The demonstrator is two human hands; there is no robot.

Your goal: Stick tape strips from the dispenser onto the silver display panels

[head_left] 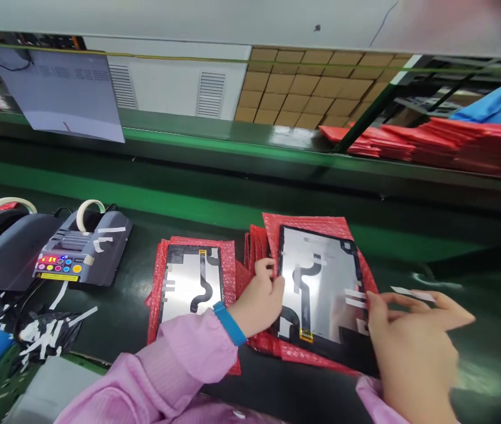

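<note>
A display panel (332,282) lies back side up, slightly turned, on red bubble-wrap bags (321,221). It has a silver back, black borders, a dark ribbon cable and white tape strips (355,298) at its right edge. My left hand (259,297), with a blue wristband (229,324), grips the panel's left edge. At the right edge, my right hand (418,341) has its thumb and a finger closed on the panel beside the tape strips. A loose white tape strip (413,293) sticks to a finger of that hand.
A second panel (183,288) lies on red bubble wrap to the left. Two tape dispensers (86,247) stand farther left, with tape scraps (47,338) before them. Red bags (444,141) are stacked on the back shelf; a white sheet (62,94) hangs at back left.
</note>
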